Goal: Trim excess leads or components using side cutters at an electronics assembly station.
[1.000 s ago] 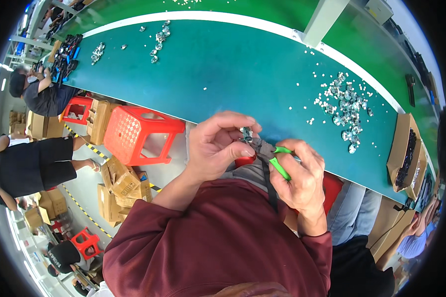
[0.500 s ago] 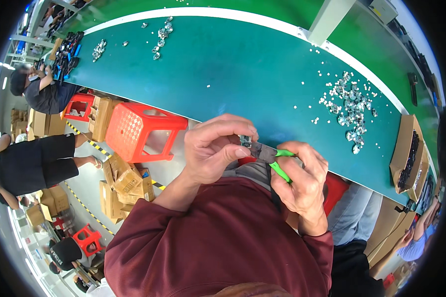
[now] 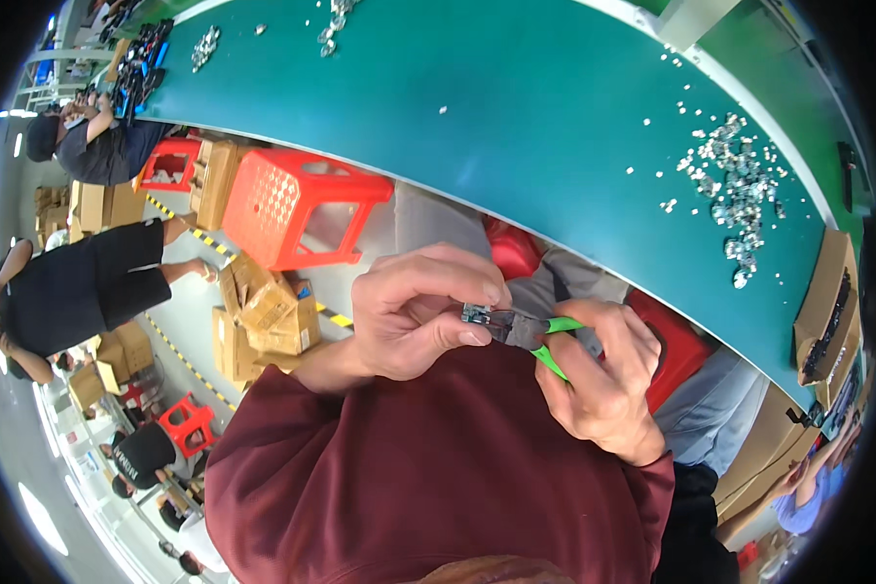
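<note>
The left hand (image 3: 414, 311) pinches a small silvery metal-and-dark part (image 3: 475, 313) between thumb and index finger. The right hand (image 3: 603, 375) has its fingers curled around the green handles of a pair of pliers (image 3: 528, 331), whose dark nose reaches the part's right end.

Over the last second, the view has tilted, and both hands, once overlapping the edge of the table (image 3: 516, 127) in the picture, now appear below it, in front of the maroon shirt (image 3: 428, 457). The part has been turned to lie more nearly in line with the pliers. For the work in hand, this seems to bring part and tool squarely together, steadied from both sides.

The loose pile of shiny pieces (image 3: 735, 200) lies well apart, toward the table's right end, near an open cardboard box (image 3: 810, 316).

Whether the nose grips the part or merely touches it cannot be told; the meeting point is too small. The left hand's other fingers are mostly hidden behind its index finger, and the right palm covers the handle ends. A farther row of pieces (image 3: 333, 29) is cut off by the upper edge, and the box's dark contents blur together.
</note>
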Available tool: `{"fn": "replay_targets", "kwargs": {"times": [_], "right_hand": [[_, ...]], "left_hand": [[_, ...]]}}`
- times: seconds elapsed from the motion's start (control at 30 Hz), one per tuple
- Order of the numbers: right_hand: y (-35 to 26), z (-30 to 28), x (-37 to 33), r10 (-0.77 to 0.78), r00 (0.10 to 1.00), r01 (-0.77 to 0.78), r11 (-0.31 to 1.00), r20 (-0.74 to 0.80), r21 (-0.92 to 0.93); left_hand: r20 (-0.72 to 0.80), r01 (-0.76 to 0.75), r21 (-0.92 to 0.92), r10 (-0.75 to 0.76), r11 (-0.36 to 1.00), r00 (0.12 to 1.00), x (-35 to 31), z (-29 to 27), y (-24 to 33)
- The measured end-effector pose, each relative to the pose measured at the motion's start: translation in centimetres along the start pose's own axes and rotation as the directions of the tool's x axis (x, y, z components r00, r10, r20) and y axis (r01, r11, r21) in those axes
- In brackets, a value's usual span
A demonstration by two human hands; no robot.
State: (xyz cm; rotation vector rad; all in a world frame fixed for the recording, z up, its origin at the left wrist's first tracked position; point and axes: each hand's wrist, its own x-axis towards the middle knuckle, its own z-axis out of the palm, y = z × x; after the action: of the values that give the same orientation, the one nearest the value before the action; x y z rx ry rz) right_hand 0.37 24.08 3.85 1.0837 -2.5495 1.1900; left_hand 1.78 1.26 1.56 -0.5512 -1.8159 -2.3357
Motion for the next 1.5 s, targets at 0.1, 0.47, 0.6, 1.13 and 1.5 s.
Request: {"fn": "replay_targets", "kwargs": {"times": [0.1, 0.47, 0.6, 1.13, 1.5], "right_hand": [[-0.5, 0.7, -0.9, -0.015, 1.000, 0.014, 1.000, 0.025, 0.019], [-1.0, 2.6, -2.6, -0.040, 0.992, 0.029, 0.995, 0.120, 0.097], [-1.2, 2.7, -2.3, -0.014, 0.993, 0.004, 0.996, 0.115, 0.086], [-0.9, 2.8, -2.7, 0.002, 0.996, -0.009, 0.996, 0.086, 0.085], [-0.9, 2.9, -2.8, 0.007, 0.994, -0.021, 0.992, 0.111, 0.126]], "left_hand": [[-0.019, 0.087, 0.017, -0.087, 0.996, 0.996, -2.3, -0.2, 0.7], [-0.099, 0.208, 0.021, -0.205, 0.978, 0.974, -6.6, -0.6, 1.4], [-0.097, 0.201, 0.040, -0.196, 0.979, 0.976, -6.5, -0.7, 1.3], [-0.081, 0.227, 0.141, -0.217, 0.964, 0.973, -6.1, -0.7, 1.4], [-0.070, 0.211, 0.194, -0.201, 0.958, 0.977, -6.3, -0.8, 1.5]]}}
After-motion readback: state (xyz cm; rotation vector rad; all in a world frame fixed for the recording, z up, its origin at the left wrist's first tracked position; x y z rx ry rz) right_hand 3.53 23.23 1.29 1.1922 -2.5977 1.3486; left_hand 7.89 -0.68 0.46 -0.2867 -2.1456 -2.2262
